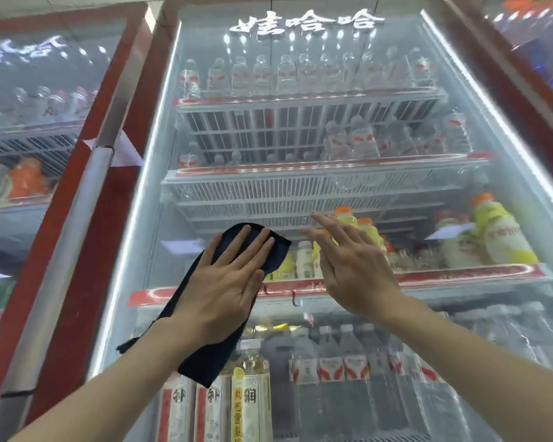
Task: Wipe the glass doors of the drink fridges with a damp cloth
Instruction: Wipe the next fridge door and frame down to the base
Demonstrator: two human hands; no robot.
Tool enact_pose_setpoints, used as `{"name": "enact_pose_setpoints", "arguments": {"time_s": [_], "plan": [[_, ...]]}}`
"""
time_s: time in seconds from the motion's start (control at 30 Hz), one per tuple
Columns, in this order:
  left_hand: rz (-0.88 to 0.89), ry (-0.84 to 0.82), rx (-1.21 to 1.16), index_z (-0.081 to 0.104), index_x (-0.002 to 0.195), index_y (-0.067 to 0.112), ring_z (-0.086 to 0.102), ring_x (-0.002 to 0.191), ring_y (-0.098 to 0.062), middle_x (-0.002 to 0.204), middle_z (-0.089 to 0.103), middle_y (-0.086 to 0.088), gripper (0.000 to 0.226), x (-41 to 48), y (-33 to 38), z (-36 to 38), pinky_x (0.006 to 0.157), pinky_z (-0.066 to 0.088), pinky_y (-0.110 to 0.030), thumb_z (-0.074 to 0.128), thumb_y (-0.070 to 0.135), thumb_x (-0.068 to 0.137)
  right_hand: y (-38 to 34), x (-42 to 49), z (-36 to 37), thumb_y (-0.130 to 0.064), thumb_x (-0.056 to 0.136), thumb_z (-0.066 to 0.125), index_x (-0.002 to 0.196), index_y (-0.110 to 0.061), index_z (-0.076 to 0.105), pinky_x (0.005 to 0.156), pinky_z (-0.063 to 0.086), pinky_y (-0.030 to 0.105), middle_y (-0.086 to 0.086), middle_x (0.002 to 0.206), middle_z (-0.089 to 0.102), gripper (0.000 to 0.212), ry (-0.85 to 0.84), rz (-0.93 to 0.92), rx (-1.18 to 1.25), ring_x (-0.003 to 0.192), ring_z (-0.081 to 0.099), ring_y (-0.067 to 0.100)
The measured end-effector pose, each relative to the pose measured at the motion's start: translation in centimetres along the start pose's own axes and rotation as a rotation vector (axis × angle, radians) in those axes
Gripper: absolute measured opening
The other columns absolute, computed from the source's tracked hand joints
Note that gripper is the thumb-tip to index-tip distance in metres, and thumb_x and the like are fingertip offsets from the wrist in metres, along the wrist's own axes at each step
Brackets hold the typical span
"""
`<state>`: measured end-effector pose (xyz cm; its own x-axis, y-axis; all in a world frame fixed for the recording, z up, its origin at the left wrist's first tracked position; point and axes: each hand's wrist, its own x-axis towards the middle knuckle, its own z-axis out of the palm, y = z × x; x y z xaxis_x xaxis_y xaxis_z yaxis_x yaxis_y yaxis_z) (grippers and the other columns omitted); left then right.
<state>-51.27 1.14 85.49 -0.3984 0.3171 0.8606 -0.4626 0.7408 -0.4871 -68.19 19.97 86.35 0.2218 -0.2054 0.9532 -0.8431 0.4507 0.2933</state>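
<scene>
While left hand (219,282) flattens dark cloth (205,314) on glass door (300,193), fingers spread, right hand (355,269) open beside.

White lit characters reading 娃哈哈 (305,23) stand across the top inside the middle fridge. On the near bottom shelf, a tall bottle's yellow label (239,406) carries Chinese characters, 润 near its top; the rest is too blurred to read.

Both hands (224,282) (355,269) raised, fingers spread
</scene>
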Motion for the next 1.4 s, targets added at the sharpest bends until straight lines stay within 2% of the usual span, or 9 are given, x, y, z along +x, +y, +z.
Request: {"name": "enact_pose_setpoints", "arguments": {"time_s": [0.23,0.37,0.57,0.77,0.93,1.03,1.17,1.27,1.4], "plan": [[-0.115,-0.037,0.038,-0.015,0.156,0.033,-0.024,0.152,-0.006,0.167,-0.019,0.015,0.063,7.8,-2.7,-1.3,0.126,-0.011,-0.043,-0.011,0.05,0.097,0.2,0.0,-0.1,-0.032,0.098,0.027,0.152,-0.028,0.046,0.12,0.031,0.042,0.0,0.164,0.038,0.058,0.014,-0.024,0.02,0.148,0.037,0.022],[-0.177,-0.01,0.011,-0.017,0.155,0.026,-0.025,0.152,-0.009,0.167,-0.023,0.007,0.065,6.0,-0.4,-1.0,0.125,-0.012,-0.047,-0.012,0.05,0.095,0.3,0.0,-0.1,-0.032,0.101,0.027,0.151,-0.026,0.046,0.121,0.029,0.041,-0.003,0.165,0.037,0.054,0.03,-0.031,0.056,0.15,0.035,0.019],[0.031,-0.053,0.0,-0.015,0.158,0.032,-0.026,0.151,-0.004,0.165,-0.022,0.015,0.065,4.5,1.6,-0.6,0.125,-0.013,-0.044,-0.016,0.052,0.097,2.2,0.5,-0.5,-0.024,0.103,0.035,0.13,-0.015,0.058,0.114,0.036,0.038,0.005,0.151,0.052,0.037,0.087,-0.08,0.106,0.138,0.048,0.023],[-0.2,0.009,0.007,-0.009,0.16,0.033,-0.02,0.152,-0.002,0.166,-0.018,0.018,0.056,10.3,0.6,-0.7,0.126,-0.011,-0.045,0.003,0.044,0.107,5.8,0.3,-1.5,-0.021,0.096,0.039,0.13,-0.018,0.055,0.11,0.038,0.044,0.004,0.149,0.051,0.038,0.152,0.079,0.04,0.135,0.047,0.025],[-0.285,0.041,-0.016,-0.008,0.161,0.03,-0.02,0.153,-0.005,0.167,-0.017,0.016,0.061,8.0,4.4,0.0,0.125,-0.013,-0.045,-0.002,0.046,0.102,6.0,0.2,-1.5,-0.025,0.095,0.034,0.132,-0.02,0.054,0.113,0.033,0.042,0.0,0.151,0.049,0.042,0.146,0.083,0.097,0.139,0.044,0.022],[-0.172,0.025,-0.003,-0.011,0.159,0.032,-0.021,0.153,-0.005,0.165,-0.019,0.016,0.063,5.1,8.2,0.8,0.125,-0.012,-0.045,-0.008,0.049,0.099,6.5,0.7,-1.9,-0.025,0.096,0.034,0.131,-0.02,0.056,0.115,0.028,0.038,-0.001,0.152,0.047,0.041,0.091,0.061,0.177,0.14,0.042,0.021],[-0.009,-0.033,-0.002,-0.011,0.156,0.04,-0.02,0.151,0.002,0.166,-0.013,0.02,0.058,9.3,3.0,-0.7,0.126,-0.011,-0.038,-0.009,0.052,0.098,10.3,0.4,-3.3,-0.021,0.097,0.041,0.129,-0.019,0.057,0.113,0.027,0.039,0.007,0.152,0.048,0.036,0.093,-0.024,0.029,0.135,0.047,0.026],[-0.177,-0.016,0.055,-0.014,0.151,0.041,-0.017,0.152,-0.001,0.168,-0.01,0.017,0.059,12.9,0.3,-1.3,0.126,-0.009,-0.038,-0.012,0.054,0.093,11.4,-0.3,-3.2,-0.02,0.097,0.041,0.131,-0.022,0.053,0.116,0.03,0.044,0.006,0.153,0.046,0.035,0.094,0.011,0.063,0.136,0.046,0.026],[-0.251,-0.012,0.024,-0.012,0.155,0.036,-0.019,0.153,-0.004,0.166,-0.016,0.017,0.064,9.6,4.2,-0.4,0.126,-0.011,-0.042,-0.012,0.051,0.093,10.9,-0.4,-2.8,-0.022,0.1,0.04,0.131,-0.023,0.05,0.117,0.03,0.045,0.005,0.153,0.045,0.033,0.1,0.006,0.055,0.139,0.045,0.026]]}}
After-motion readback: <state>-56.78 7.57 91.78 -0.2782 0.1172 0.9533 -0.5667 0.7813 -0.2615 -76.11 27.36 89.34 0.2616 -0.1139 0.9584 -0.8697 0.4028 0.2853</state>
